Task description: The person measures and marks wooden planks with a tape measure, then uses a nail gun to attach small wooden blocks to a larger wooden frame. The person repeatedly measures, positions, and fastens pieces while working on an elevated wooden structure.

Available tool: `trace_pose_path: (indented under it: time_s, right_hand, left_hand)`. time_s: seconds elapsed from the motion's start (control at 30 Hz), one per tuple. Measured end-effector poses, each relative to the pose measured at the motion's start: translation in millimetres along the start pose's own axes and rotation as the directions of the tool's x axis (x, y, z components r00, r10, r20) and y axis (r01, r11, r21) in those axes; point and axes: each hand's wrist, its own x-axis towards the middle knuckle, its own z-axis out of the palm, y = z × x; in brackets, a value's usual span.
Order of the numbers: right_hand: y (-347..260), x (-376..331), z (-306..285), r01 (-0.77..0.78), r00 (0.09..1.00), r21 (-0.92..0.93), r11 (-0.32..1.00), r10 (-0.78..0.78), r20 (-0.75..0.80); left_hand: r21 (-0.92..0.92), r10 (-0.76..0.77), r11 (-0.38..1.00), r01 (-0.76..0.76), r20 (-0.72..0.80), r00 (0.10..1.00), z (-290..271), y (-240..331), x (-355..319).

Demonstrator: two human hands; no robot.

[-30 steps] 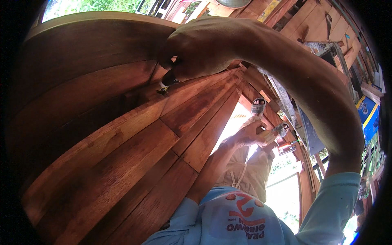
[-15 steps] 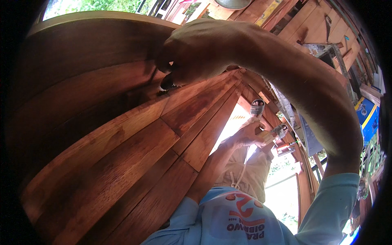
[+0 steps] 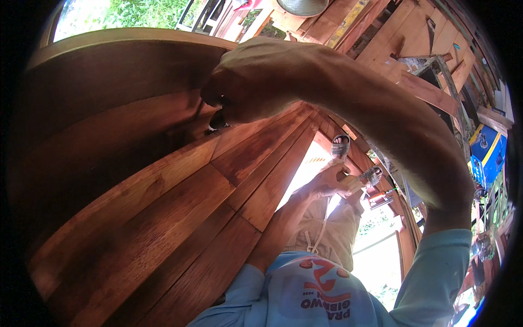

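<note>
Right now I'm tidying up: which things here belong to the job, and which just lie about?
In use: wooden panel, small dark piece in right hand, pale handle in left hand.
Lying about: blue-and-yellow box, wall planks.

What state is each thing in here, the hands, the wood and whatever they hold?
Reddish-brown curved plank surface: glossy, boards laid edge to edge.
Right hand: closed on a small dark object, pressed to the wood.
Small dark object: mostly hidden, touching the planks.
Left hand: gripping a pale-handled tool.
Pale-handled tool: held off the wood.
</note>
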Motion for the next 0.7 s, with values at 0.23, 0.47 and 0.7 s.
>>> trace_pose_path:
  time_s: [0.23,0.47,0.7]
  right_hand:
    - [3,-3,2,0.039,0.999,0.041,0.998,-0.038,-0.034]
    - [17,-16,12,-0.067,0.993,0.037,0.997,0.071,-0.098]
    - [50,-116,66,-0.04,0.837,0.845,0.534,0.479,-0.263]
  left_hand:
    - [0.027,0.012,1.0,-0.012,-0.02,1.0,-2,-2,0]
    - [-0.06,0.036,0.998,-0.037,-0.014,0.999,-1,-5,1]
    - [-0.161,0.009,0.987,-0.008,0.002,1.0,-3,1,-2]
